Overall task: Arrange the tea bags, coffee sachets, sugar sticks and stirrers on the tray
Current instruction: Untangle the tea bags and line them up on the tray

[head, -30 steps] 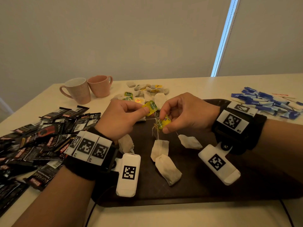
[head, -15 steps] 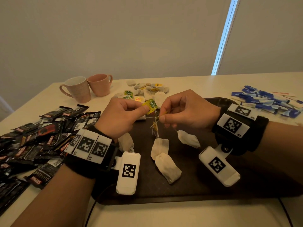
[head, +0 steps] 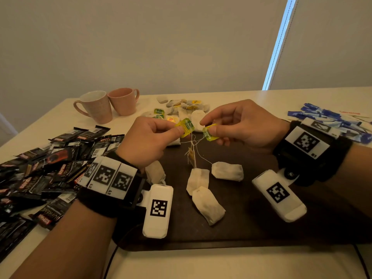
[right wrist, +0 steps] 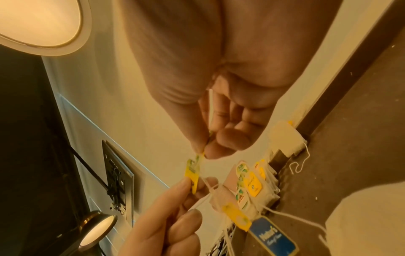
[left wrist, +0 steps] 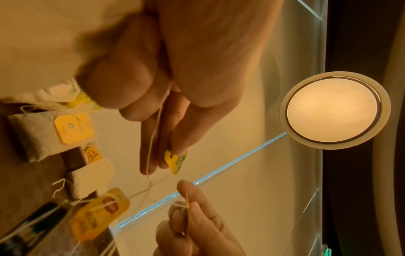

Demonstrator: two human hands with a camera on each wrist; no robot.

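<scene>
My left hand point(head: 179, 128) pinches a yellow-green tea bag tag point(head: 186, 127) between thumb and forefinger. My right hand point(head: 207, 128) pinches a second such tag point(head: 210, 133) just to its right. Their white strings point(head: 193, 142) are tangled together below the tags and run down to tea bags point(head: 198, 179) lying on the dark brown tray point(head: 261, 222). The left wrist view has my left fingers on the tag point(left wrist: 175, 161). In the right wrist view, both hands meet at the tags point(right wrist: 192, 171).
Black coffee sachets point(head: 50, 168) are heaped left of the tray. Blue sugar sticks point(head: 332, 117) lie at the far right. Two pink mugs point(head: 96, 106) and a pile of loose tea bags point(head: 185, 105) sit behind the tray. One more tea bag point(head: 155, 174) lies under my left wrist.
My right hand has lifted its tag up level with the left hand's tag, and the two tags now sit slightly apart with the strings pulled between them.
</scene>
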